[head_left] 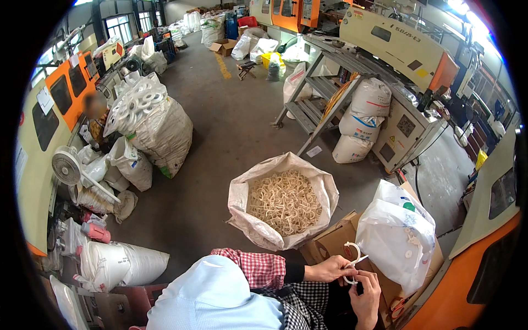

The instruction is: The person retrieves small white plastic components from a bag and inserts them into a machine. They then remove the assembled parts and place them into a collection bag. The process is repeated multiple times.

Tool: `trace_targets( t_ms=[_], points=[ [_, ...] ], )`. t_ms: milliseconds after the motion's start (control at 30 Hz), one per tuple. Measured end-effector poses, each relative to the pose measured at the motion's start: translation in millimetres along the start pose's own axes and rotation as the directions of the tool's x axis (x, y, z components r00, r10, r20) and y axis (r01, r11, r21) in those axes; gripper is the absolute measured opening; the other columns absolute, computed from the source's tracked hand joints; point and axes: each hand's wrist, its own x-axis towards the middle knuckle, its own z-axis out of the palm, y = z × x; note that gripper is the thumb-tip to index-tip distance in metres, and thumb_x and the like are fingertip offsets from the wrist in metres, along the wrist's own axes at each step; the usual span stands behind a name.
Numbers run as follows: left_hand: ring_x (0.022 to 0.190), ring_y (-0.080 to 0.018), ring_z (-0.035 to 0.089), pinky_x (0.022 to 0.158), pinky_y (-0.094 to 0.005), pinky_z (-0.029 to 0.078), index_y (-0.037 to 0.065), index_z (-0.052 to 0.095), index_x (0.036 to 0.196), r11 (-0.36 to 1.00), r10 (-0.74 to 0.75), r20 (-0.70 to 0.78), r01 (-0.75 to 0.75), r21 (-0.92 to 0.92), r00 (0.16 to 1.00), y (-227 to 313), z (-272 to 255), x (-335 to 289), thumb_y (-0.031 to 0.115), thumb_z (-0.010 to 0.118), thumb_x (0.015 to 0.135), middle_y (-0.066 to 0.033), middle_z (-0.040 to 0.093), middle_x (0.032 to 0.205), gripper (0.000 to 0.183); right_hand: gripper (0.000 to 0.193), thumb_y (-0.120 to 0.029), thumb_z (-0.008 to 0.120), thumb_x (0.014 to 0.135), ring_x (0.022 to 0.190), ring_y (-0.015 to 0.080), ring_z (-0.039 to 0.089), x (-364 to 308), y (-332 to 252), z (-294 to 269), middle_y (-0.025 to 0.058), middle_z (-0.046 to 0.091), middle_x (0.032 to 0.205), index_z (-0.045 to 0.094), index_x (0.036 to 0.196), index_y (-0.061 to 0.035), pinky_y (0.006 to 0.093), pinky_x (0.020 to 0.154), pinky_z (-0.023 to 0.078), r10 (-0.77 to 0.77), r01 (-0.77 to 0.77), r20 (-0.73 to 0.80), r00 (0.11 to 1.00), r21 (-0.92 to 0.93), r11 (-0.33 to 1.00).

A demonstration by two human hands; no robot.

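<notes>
Both my hands meet over the lower right, pinching a cream curved plastic piece, hook- or ring-shaped point(358, 251), with a thin straight arm sticking out. My left hand point(333, 269), at the end of a red-checked sleeve with a black cuff, grips it between thumb and fingertips. My right hand point(367, 298) has its thumb and fingers closed at the lower end of the piece, partly covering it. Ahead of my hands stands a wide-open woven sack point(246, 229) filled with similar cream pieces point(283, 203). Just right of my hands is a white plastic bag point(391, 236) with some pale pieces inside.
Cardboard point(328, 242) lies beneath and beside the bag; orange-handled scissors point(397, 308) rest near my right hand. Metal steps point(319, 104) and stacked full sacks point(360, 126) stand ahead right. At left are a bulging sack point(165, 135), a fan point(67, 165) and machines; a person sits there.
</notes>
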Motion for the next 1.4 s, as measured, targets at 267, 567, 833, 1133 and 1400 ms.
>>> trace_targets(
  t_ms=[267, 567, 833, 1133, 1400],
  points=[
    [0.070, -0.0120, 0.063, 0.062, -0.0219, 0.053, -0.001, 0.061, 0.093, 0.971, -0.040, 0.104, 0.064, -0.231, 0.994, 12, 4, -2, 0.020, 0.058, 0.089, -0.0077, 0.065, 0.086, 0.022, 0.019, 0.001, 0.052, 0.081, 0.095, 0.0196, 0.057, -1, 8, -2, 0.0154, 0.058, 0.104, 0.055, 0.099, 0.0077, 0.0278, 0.082, 0.045, 0.214, -0.202, 0.042, 0.976, 0.538, 0.818],
    [0.074, -0.0138, 0.065, 0.068, -0.0233, 0.055, -0.004, 0.061, 0.095, 0.965, -0.060, 0.045, 0.070, -0.252, 0.997, 16, 2, -7, 0.015, 0.062, 0.086, -0.0089, 0.066, 0.086, 0.021, 0.018, -0.005, 0.060, 0.080, 0.078, 0.0166, 0.055, -11, 30, 13, 0.0107, 0.057, 0.084, 0.056, 0.094, 0.0050, 0.0265, 0.071, 0.044, 0.243, -0.211, -0.043, 0.969, 0.368, 0.906],
    [0.063, -0.0096, 0.062, 0.052, -0.0169, 0.049, -0.002, 0.065, 0.091, 0.923, -0.181, -0.144, 0.117, -0.367, 0.973, 10, -2, -1, 0.017, 0.064, 0.085, -0.0054, 0.066, 0.080, 0.020, 0.039, 0.000, 0.069, 0.070, 0.091, 0.0295, 0.058, -3, 0, 15, 0.0157, 0.058, 0.099, 0.054, 0.106, 0.0017, 0.0354, 0.076, 0.049, 0.018, -0.040, -0.277, 0.961, -0.073, 0.997],
    [0.054, -0.0123, 0.058, 0.043, -0.0185, 0.043, -0.002, 0.058, 0.092, 0.869, -0.440, -0.049, 0.411, -0.277, 0.897, 34, -2, -6, 0.046, 0.049, 0.089, -0.0075, 0.061, 0.069, 0.049, 0.018, 0.006, 0.061, 0.078, 0.079, 0.0332, 0.061, -19, 31, 35, 0.0190, 0.061, 0.094, 0.059, 0.096, 0.0045, 0.0369, 0.068, 0.052, -0.191, 0.122, -0.393, 0.899, -0.194, 0.973],
    [0.034, -0.0053, 0.036, 0.032, -0.0174, 0.025, 0.002, 0.053, 0.083, 0.820, -0.429, 0.088, 0.429, -0.379, 0.899, 21, -2, -13, 0.039, 0.040, 0.096, 0.0002, 0.047, 0.054, 0.041, 0.009, 0.003, 0.048, 0.089, 0.060, 0.0150, 0.060, -24, 29, 71, 0.0114, 0.060, 0.079, 0.053, 0.096, 0.0013, 0.0240, 0.051, 0.049, 0.418, -0.044, -0.480, 0.771, 0.615, 0.788]
  ],
)
